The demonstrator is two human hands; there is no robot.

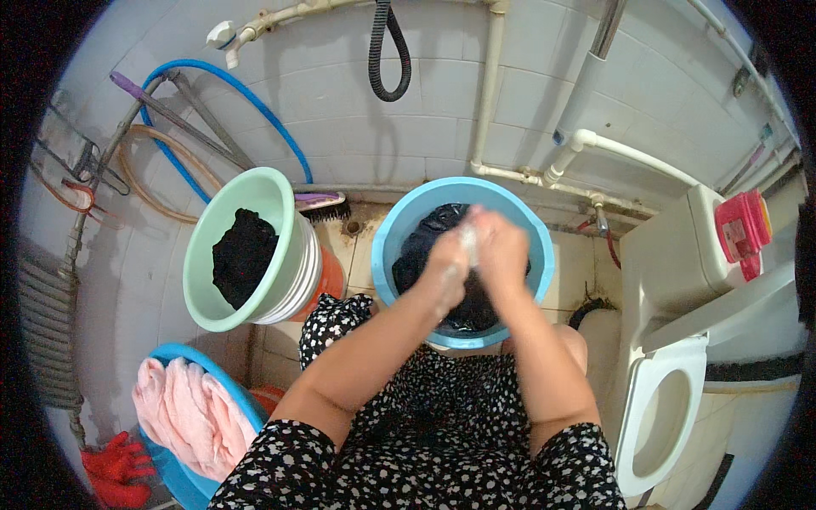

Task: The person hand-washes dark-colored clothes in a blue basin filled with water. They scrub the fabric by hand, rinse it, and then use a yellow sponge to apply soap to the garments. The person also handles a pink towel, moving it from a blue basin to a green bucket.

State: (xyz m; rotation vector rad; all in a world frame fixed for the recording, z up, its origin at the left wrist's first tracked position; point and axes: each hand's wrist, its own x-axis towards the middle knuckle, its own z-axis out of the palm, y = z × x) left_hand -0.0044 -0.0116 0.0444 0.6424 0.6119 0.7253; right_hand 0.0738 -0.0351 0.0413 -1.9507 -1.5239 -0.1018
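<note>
A light blue basin (pixel 546 242) stands on the floor in front of me, with dark wet clothes (pixel 414 255) inside. Above it, my left hand (pixel 448 268) and my right hand (pixel 500 245) are pressed close together, their fingers curled inward. Between them shows a small whitish patch (pixel 469 242), too smeared by motion to name. Both hands look wet and partly blurred. Most of the clothing lies hidden below the hands and wrists.
To the left, a pale green basin (pixel 194 285) with black cloth (pixel 245 259) rests on stacked buckets (pixel 325 276). Nearer is a blue basin (pixel 174 480) holding pink fabric (pixel 195 416), beside a red glove (pixel 115 467). A toilet (pixel 629 425) stands right; a brush (pixel 327 206) lies by the wall.
</note>
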